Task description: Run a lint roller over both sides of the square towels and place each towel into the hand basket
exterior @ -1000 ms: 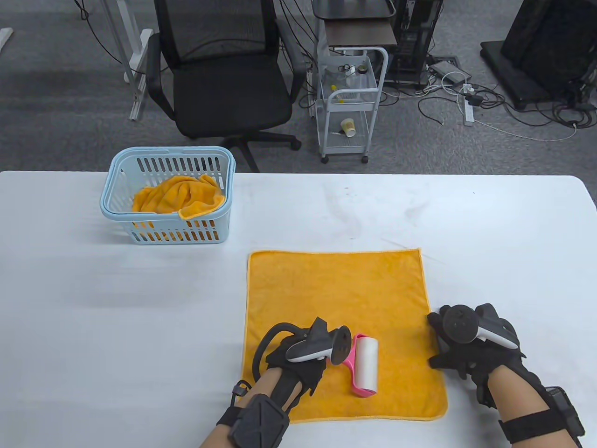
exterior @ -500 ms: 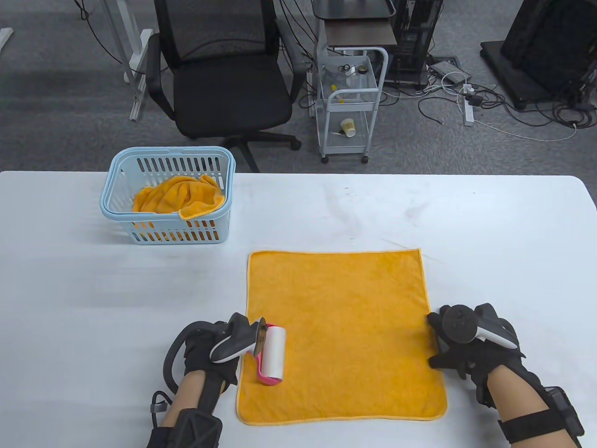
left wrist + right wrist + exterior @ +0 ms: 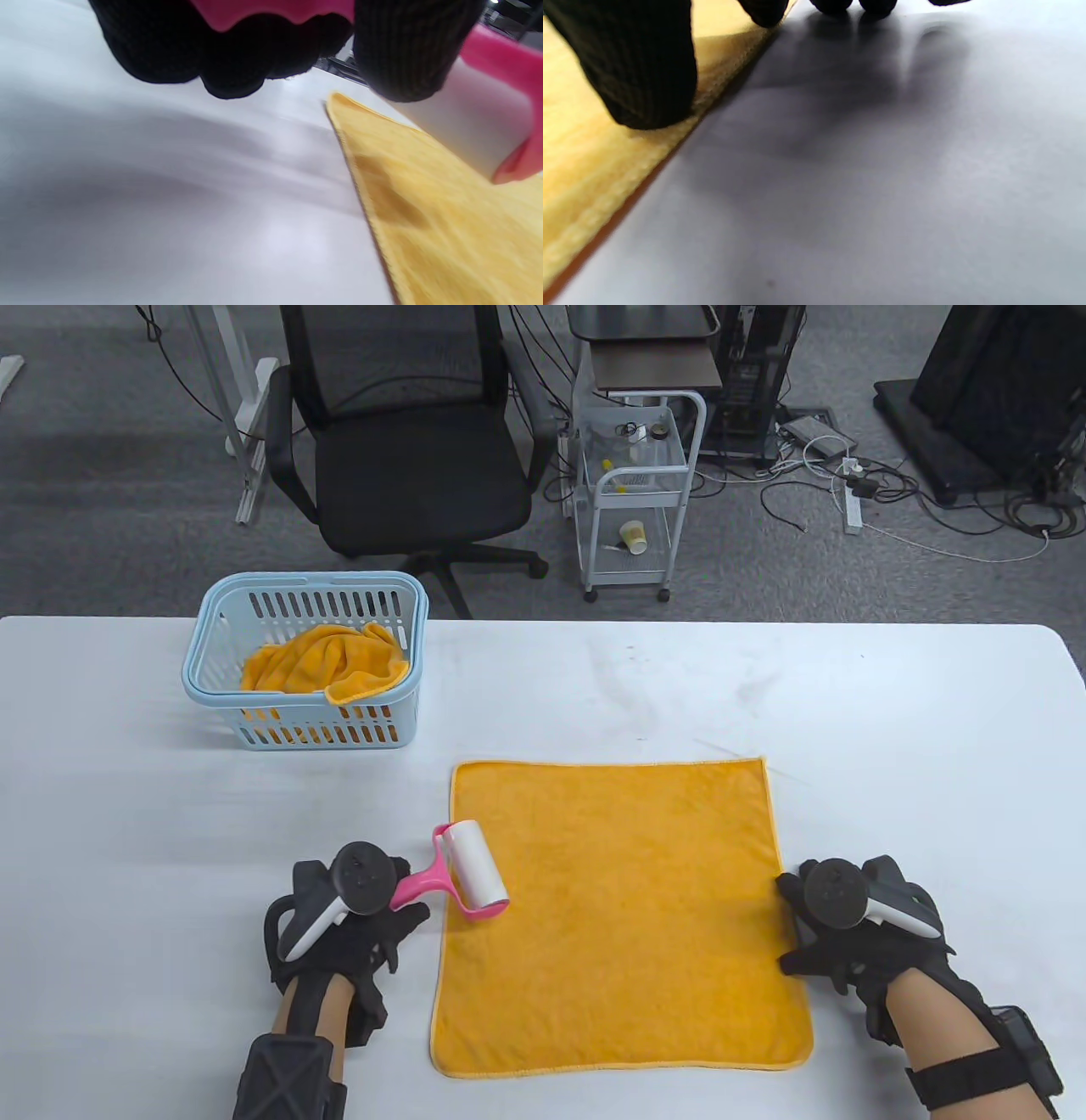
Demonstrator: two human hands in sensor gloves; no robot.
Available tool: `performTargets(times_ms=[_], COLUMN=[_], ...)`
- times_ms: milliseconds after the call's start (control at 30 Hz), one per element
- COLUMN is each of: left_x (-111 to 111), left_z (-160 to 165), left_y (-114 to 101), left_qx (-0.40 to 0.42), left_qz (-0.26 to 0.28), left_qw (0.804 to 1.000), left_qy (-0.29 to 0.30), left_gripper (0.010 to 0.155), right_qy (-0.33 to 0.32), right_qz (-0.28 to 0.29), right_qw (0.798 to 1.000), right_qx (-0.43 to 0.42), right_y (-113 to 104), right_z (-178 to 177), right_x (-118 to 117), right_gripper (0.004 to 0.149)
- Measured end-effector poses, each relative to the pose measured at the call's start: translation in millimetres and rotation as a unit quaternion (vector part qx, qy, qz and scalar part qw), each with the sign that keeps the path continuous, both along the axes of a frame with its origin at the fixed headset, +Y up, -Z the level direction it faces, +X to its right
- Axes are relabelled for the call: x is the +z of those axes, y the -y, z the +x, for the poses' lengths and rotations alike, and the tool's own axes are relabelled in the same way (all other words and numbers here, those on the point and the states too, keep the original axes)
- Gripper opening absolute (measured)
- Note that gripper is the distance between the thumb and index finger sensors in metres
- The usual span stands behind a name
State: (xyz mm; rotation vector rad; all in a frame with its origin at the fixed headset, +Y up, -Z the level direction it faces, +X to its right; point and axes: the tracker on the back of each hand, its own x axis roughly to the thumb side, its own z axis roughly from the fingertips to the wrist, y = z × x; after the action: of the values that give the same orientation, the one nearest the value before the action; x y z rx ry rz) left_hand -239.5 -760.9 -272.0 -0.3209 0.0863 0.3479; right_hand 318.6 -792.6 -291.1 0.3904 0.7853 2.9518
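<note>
An orange square towel (image 3: 619,912) lies flat on the white table (image 3: 764,687). My left hand (image 3: 356,920) grips the pink handle of a lint roller (image 3: 471,869), whose white roll rests on the towel's left edge. The left wrist view shows the pink handle (image 3: 271,12) under curled fingers and the white roll (image 3: 471,127) above the towel (image 3: 458,237). My right hand (image 3: 848,937) rests on the table at the towel's right edge, thumb (image 3: 640,63) pressing the towel's hem (image 3: 598,169). A light blue hand basket (image 3: 305,661) at the back left holds a crumpled orange towel (image 3: 327,661).
Beyond the table's far edge stand a black office chair (image 3: 407,441) and a small white trolley (image 3: 636,492). Cables lie on the grey floor at the right.
My left hand has carried the roller from the towel's lower middle leftward, then forward to the left edge, turning the handle. The right hand and towel have stayed put.
</note>
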Motion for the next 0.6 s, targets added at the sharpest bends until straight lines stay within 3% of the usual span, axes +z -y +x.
performTargets(times_ms=[133,333,600], left_x=[1.6,3.2,-0.2], left_z=[-25.8,-48.7,-51.3], left_y=[8.7,20.0,31.0], left_qx=[0.01,-0.029,-0.07], left_qz=[-0.004,-0.01,-0.056], left_qw=[0.999,0.993,0.989], left_qy=[-0.049,-0.111,-0.118], left_gripper=[0.055,0.055,0.056], right_qy=[0.0,0.0,0.002], right_qz=[0.0,-0.001,-0.001], right_qw=[1.0,1.0,1.0], right_qx=[-0.002,-0.004,-0.007], right_y=[0.3,0.5,0.8], right_z=[0.1,0.0,0.0], right_x=[0.0,0.0,0.1], right_gripper=[0.097,0.097,0.098])
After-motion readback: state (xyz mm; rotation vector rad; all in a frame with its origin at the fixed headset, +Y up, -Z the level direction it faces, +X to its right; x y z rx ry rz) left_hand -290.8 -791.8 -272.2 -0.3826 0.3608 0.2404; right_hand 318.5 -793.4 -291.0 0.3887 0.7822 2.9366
